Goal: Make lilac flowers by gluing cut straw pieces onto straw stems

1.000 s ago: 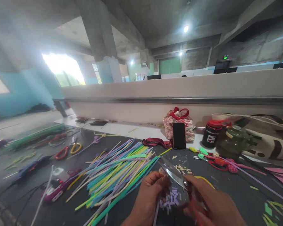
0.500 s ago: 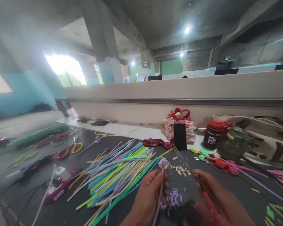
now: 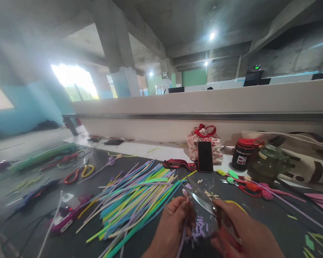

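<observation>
My left hand (image 3: 171,227) pinches a thin purple stem (image 3: 183,236) with a small purple bud at its top, near the bottom middle of the head view. My right hand (image 3: 242,233) grips red-handled scissors (image 3: 203,201), whose steel blades point up and left and meet the stem's tip. Short purple cut pieces (image 3: 199,228) lie on the dark table (image 3: 271,222) between both hands. A fan of pastel sticks (image 3: 134,200) in blue, green, yellow and purple spreads just left of my left hand.
A black phone (image 3: 205,156) leans on a red-patterned bag (image 3: 204,141) at the back ledge. A red-lidded jar (image 3: 242,154) and a green glass jar (image 3: 269,163) stand to the right. Red and yellow scissors (image 3: 78,173) and a purple glue gun (image 3: 66,215) lie left.
The scissors, swung out to the right half a second ago, are back at the stem's tip. My left hand has lowered the stem slightly.
</observation>
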### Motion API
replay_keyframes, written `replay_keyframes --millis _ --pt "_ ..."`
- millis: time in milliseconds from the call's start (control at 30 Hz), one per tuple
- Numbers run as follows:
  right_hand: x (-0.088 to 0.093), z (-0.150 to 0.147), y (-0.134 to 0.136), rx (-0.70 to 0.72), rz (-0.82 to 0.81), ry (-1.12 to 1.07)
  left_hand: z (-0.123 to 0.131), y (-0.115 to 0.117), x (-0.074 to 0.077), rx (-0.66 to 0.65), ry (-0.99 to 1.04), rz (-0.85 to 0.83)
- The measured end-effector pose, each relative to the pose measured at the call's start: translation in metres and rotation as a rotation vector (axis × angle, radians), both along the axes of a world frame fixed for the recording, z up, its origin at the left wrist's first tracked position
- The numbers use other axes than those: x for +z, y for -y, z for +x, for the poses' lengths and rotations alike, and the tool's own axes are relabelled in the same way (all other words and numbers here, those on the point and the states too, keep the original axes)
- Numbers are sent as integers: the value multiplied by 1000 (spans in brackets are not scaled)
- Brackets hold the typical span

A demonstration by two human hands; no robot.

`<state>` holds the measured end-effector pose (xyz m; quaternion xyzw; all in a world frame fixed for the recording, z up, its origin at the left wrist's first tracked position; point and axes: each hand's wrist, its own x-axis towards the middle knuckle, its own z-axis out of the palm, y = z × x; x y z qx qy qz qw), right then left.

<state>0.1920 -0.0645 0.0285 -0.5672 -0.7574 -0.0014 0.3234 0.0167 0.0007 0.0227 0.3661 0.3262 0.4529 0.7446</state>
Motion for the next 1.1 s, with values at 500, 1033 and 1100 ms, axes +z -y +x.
replay_keyframes --millis 500,1033,1100 --pt "11 -3 1 1 -37 -55 -7 -2 -5 -95 -73 161" --pt "17 -1 4 6 -75 -72 -12 -1 3 -157 -181 190" --pt "17 0 5 26 -123 -47 -13 -1 3 -154 -176 198"
